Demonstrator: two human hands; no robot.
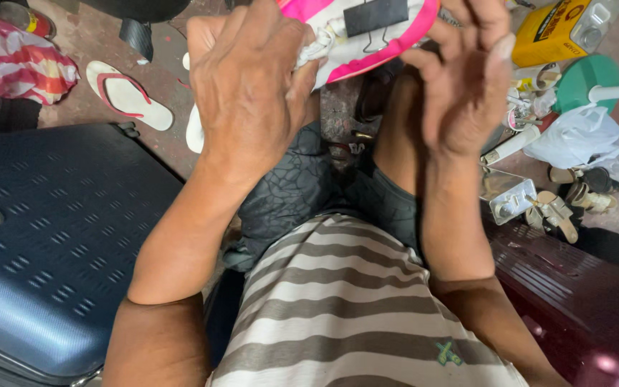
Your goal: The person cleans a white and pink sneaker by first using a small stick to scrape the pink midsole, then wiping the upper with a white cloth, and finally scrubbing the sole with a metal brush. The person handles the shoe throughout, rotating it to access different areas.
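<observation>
Top centre: left hand [248,93], fingers curled, grips a white-and-pink shoe [367,43] bearing a black binder clip [375,16]. Right hand [463,82] beside it, fingers loosely together, touching its edge.

The left hand [252,93] grips the pink-and-white fabric shoe [367,36] at twelve o'clock, a black metal binder clip [375,18] pinned on it. The right hand [467,86] is raised just beside, fingers loosely curled. At nine o'clock lies a blue hard-shell suitcase [51,244].
</observation>
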